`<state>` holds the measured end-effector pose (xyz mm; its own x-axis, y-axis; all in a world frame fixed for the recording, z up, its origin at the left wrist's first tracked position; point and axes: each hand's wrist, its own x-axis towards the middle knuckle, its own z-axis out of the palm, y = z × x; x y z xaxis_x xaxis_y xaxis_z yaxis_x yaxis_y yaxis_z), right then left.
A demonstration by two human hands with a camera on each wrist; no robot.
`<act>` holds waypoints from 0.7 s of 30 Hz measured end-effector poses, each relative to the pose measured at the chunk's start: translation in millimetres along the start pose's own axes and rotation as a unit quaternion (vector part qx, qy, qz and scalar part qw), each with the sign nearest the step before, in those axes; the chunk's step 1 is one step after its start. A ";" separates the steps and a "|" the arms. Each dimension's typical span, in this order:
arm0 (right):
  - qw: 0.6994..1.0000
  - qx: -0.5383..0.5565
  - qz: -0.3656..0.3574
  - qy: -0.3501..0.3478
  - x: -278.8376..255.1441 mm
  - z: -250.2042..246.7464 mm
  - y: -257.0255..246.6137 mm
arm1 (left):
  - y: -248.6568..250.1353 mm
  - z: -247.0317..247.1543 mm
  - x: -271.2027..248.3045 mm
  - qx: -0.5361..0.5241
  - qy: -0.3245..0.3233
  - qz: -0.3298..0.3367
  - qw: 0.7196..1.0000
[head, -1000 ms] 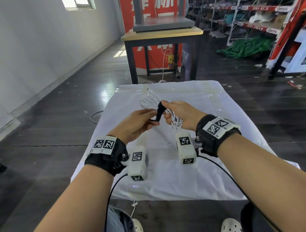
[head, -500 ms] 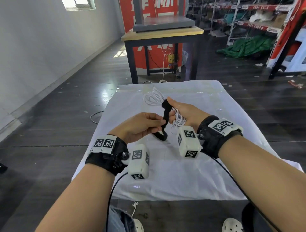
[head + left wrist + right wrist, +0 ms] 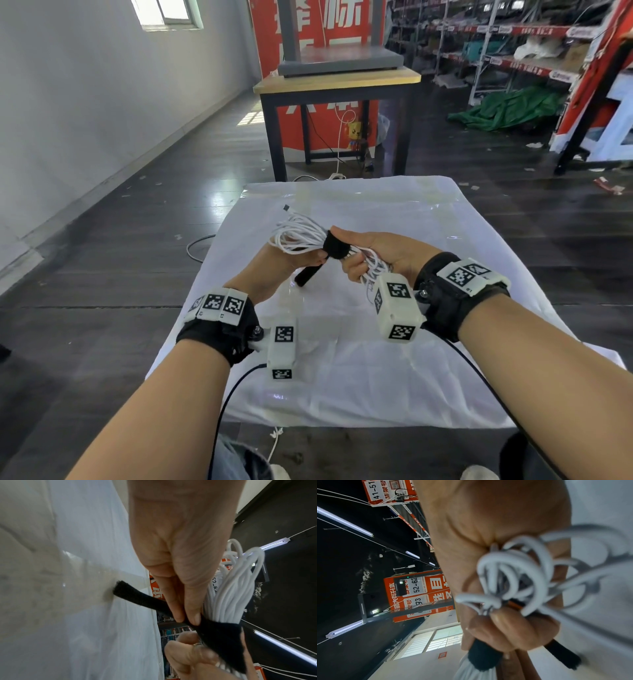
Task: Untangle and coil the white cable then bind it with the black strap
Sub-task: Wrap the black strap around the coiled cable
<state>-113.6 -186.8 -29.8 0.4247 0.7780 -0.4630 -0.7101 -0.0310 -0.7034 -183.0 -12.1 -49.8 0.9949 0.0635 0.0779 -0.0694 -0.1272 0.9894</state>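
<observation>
The coiled white cable is held above the white-covered table, its loops fanning out to both sides. My right hand grips the bundle at its middle, thumb on top. The black strap wraps over the bundle there. Its free tail hangs down toward me. My left hand pinches the strap just below the wrap. The left wrist view shows the black strap around the white cable, with my fingertips pinching it. In the right wrist view my fingers curl round the cable and strap.
A black-framed wooden table stands beyond the work table, before a red banner. Shelving racks and a green tarp lie at the back right. A grey wall runs along the left. A loose cable lies on the dark floor.
The strap has been drawn tighter over the bundle and its tail now hangs shorter, toward the left. My left hand rose closer to the right one. The bundle turned more horizontal.
</observation>
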 end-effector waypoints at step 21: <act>0.982 -0.172 -0.066 0.029 -4.0 5.9 3.1 | 9.9 -33.0 2.6 -0.033 0.131 -0.142 0.981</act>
<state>-120.8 -186.3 -26.9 0.5385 0.7526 -0.3790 -0.4193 -0.1509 -0.8952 -183.5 19.5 -35.7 0.9229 0.3399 -0.1811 0.1943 -0.0048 0.9809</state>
